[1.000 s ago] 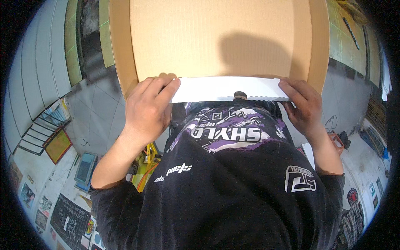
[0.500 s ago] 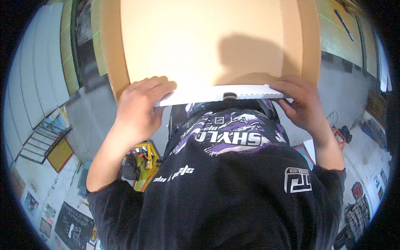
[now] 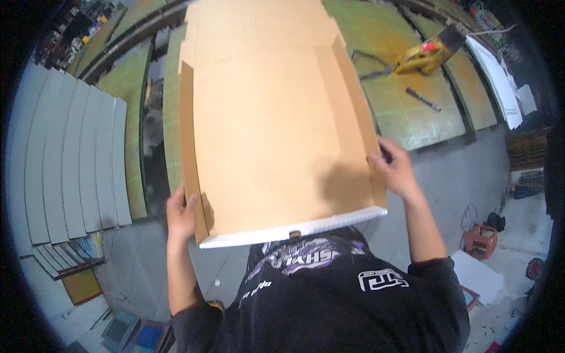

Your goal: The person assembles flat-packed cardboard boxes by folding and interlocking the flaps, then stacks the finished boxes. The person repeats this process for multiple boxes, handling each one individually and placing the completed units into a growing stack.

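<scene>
In front of me lies a large open cardboard box (image 3: 265,135), brown inside, with low raised sides and a white front edge that has a small notch in its middle. Its far end stretches out flat as a long flap. My left hand (image 3: 182,212) grips the left side wall near the front corner, thumb on the inner side. My right hand (image 3: 393,169) holds the right side wall, farther from the front corner, with the thumb over the rim and the fingers on the outside. The front edge is close to my black shirt.
Greenish board-topped tables (image 3: 412,126) stand beneath and beside the box. A dark pen (image 3: 424,99) and a yellow power tool (image 3: 424,56) with a black hose or cord lie at right. Long pale panels (image 3: 76,153) stand in a row at left. An orange crate-like stool (image 3: 481,241) is on the floor.
Both hands have shifted from the white front edge to the side walls. More of the box, the tables and the yellow tool shows now.
</scene>
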{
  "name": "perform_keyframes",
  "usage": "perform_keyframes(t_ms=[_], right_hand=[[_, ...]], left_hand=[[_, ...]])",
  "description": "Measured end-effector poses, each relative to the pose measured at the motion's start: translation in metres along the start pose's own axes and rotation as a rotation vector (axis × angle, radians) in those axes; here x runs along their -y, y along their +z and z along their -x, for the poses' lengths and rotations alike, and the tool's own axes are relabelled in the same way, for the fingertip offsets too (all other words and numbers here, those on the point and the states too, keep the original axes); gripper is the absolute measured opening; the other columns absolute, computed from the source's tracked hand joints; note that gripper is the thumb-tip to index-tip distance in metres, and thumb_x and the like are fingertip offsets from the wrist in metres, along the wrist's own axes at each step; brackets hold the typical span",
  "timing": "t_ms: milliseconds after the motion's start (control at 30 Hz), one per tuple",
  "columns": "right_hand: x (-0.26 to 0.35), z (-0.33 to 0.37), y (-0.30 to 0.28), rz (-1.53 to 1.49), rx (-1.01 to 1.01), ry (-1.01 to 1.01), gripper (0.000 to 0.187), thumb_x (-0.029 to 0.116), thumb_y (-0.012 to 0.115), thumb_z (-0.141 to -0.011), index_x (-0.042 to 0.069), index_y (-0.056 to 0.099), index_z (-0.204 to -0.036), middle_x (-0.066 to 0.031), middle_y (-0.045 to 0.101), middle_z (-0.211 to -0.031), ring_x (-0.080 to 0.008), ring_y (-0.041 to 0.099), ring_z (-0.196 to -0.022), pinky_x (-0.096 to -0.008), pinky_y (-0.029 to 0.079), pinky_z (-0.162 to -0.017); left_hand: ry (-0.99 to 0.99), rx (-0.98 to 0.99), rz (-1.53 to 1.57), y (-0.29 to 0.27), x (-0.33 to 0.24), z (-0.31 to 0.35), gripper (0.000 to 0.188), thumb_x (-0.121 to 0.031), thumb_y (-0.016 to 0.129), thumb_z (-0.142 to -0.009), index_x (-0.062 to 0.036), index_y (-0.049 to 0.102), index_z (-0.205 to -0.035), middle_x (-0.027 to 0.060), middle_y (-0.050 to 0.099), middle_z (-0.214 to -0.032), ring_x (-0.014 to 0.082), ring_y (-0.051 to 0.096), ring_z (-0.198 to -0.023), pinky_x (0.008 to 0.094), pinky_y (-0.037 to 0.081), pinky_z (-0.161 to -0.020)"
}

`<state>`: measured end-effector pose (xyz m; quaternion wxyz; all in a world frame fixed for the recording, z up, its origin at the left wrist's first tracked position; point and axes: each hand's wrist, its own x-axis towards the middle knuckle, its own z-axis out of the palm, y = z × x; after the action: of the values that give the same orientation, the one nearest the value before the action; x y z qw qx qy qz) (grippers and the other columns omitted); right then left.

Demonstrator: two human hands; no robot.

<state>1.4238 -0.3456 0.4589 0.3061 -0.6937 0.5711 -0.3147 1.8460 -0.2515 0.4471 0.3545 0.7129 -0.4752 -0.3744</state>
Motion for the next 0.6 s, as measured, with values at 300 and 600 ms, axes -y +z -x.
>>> perform_keyframes(t_ms=[300, 600], right_hand=[[0.02, -0.026, -0.007, 0.138, 0.151, 0.044, 0.037, 0.008, 0.057, -0.072, -0.002, 0.054, -0.107, -0.0081, 0.059, -0.088, -0.0134, 0.054, -0.076, -0.0269, 0.045, -0.071], [0.001, -0.197, 0.007, 0.058, 0.021, 0.062, 0.045, 0.015, 0.058, -0.075, -0.005, 0.046, -0.113, -0.0165, 0.058, -0.099, -0.0222, 0.059, -0.08, -0.0329, 0.048, -0.065]], left_hand=[[-0.033, 0.023, 0.022, -0.005, -0.008, 0.001, 0.034, 0.003, 0.048, -0.077, 0.0064, 0.05, -0.111, 0.0138, 0.059, -0.104, 0.0166, 0.053, -0.1, 0.027, 0.038, -0.088], [0.094, -0.24, -0.06, -0.022, -0.05, -0.224, 0.054, -0.025, 0.062, -0.074, 0.0087, 0.046, -0.114, 0.0193, 0.055, -0.11, 0.0242, 0.054, -0.099, 0.031, 0.042, -0.082]])
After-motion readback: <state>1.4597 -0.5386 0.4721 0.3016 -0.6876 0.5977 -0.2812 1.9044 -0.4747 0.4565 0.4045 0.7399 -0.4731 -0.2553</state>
